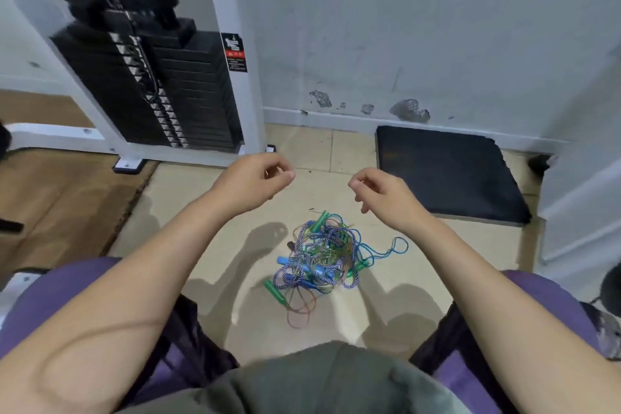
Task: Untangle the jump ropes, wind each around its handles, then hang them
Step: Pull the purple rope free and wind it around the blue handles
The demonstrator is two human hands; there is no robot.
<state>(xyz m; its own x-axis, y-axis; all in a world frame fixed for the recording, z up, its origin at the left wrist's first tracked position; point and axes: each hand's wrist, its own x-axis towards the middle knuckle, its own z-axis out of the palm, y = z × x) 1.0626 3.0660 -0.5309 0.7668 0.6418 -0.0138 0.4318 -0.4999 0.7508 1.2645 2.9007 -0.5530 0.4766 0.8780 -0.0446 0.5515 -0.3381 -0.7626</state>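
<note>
Ropes: jump ropes [322,257] lay in one tangled heap on the floor [208,222], at 6 o'clock of both hands; green and blue handles poked out.
Left hand [250,180]: hung above the heap, fingers loosely curled, holding nothing.
Right hand [383,193]: likewise, fingers loosely curled, holding nothing.
Room: weight stack [174,87] at 11 o'clock; black mat [447,171] at 2 o'clock, against the scuffed wall [403,27].

Tangled jump ropes [322,254] lay heaped on the tiled floor [208,212]. Left hand [252,180] and right hand [383,193] hovered above, fingers loosely curled, holding nothing. Weight stack [188,91] and black mat [447,171] stood behind.
</note>
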